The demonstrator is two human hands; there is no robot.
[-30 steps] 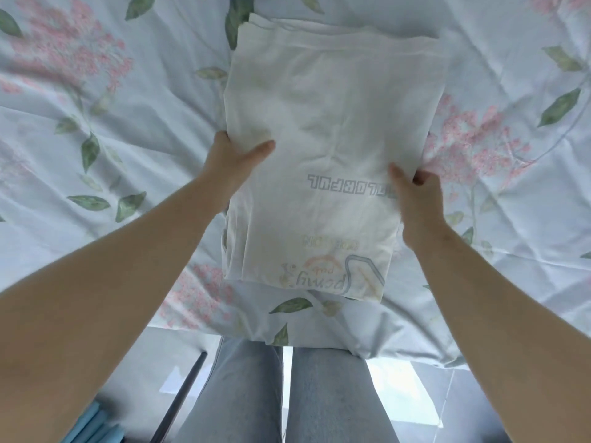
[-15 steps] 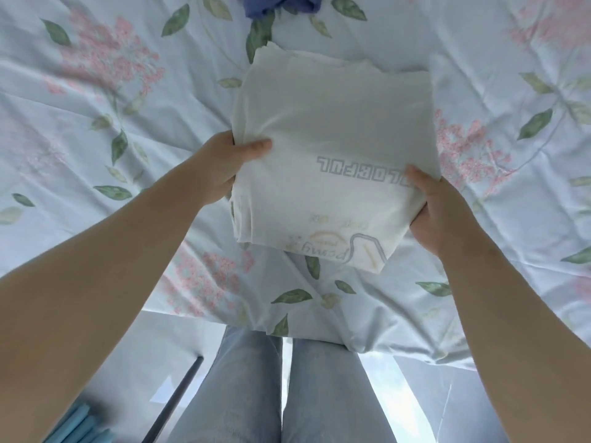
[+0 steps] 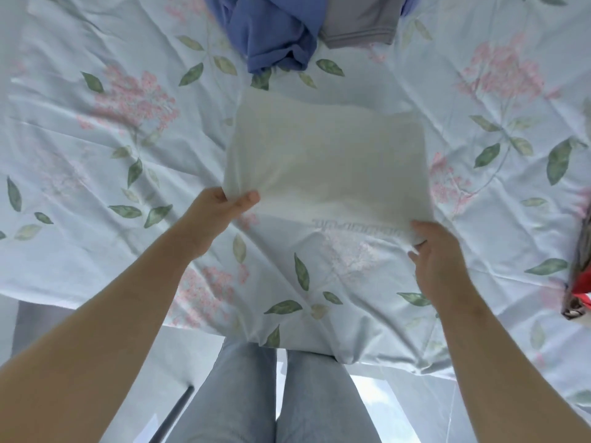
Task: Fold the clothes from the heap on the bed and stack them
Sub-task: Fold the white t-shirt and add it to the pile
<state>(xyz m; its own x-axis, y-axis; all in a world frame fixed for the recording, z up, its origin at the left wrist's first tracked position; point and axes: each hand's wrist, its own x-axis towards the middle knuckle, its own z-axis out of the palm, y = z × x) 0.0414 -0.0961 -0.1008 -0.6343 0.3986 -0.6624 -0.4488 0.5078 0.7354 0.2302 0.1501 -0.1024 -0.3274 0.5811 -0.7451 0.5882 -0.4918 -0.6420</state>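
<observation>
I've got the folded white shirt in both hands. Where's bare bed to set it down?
Widest bare sheet lies left of the shirt, out to the picture's edge. Another patch lies right of it, short of the clothes at the right edge. Crowded beyond the shirt: blue garment and grey garment.

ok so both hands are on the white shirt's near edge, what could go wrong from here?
1. The left hand and right hand pinch only the near corners of the folded shirt; the far layers look unsupported and may slide apart.
2. The blue garment lies loose just beyond the shirt's far edge; a push forward could catch it and rumple the fold.
</observation>
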